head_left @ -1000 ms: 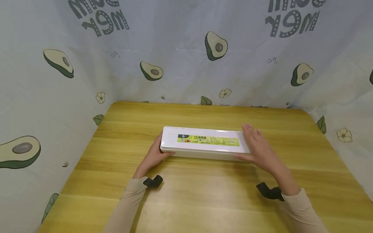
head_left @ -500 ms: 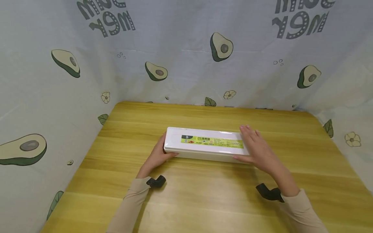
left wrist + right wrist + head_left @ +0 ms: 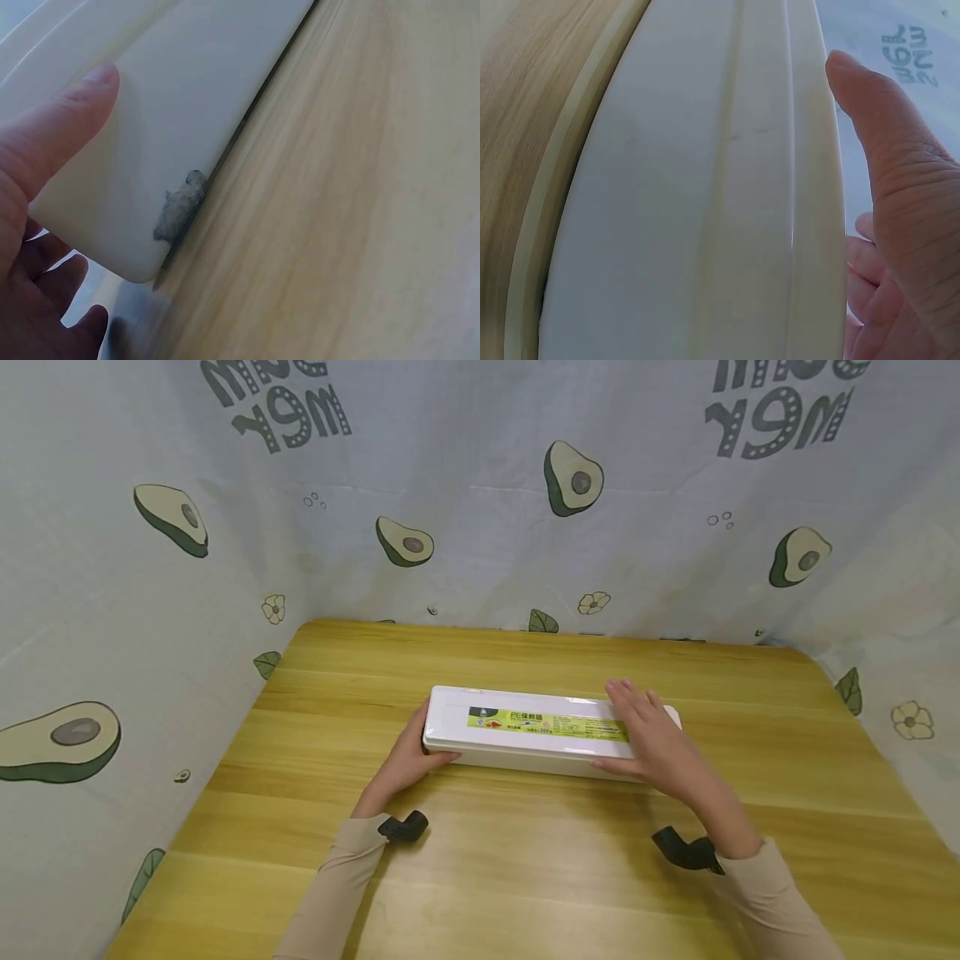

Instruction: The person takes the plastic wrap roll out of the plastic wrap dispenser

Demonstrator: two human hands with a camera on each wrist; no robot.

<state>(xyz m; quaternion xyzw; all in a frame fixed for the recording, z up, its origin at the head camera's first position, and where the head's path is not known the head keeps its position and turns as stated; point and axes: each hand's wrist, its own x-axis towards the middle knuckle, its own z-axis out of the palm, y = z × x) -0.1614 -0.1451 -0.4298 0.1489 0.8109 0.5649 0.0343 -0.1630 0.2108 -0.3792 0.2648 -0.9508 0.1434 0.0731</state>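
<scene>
A long white cling film box (image 3: 551, 764) with a yellow-green label (image 3: 551, 724) lies on the wooden table (image 3: 480, 868). At its left end my left hand (image 3: 405, 762) grips it, thumb along the front side and fingers round the end. My right hand (image 3: 658, 743) rests across the lid near the right end, fingers fairly straight and thumb at the front edge. In the left wrist view, a grey patch (image 3: 178, 210) marks the box's lower corner. The right wrist view shows my right thumb (image 3: 885, 120) beside the lid's rim.
A pale curtain (image 3: 480, 460) printed with avocados hangs behind the table and along both sides. Dark wrist mounts (image 3: 403, 827) stick out from the beige sleeves.
My right hand has slid left along the lid, so the box's right end now shows. The left hand keeps its hold. The head view has shifted slightly.
</scene>
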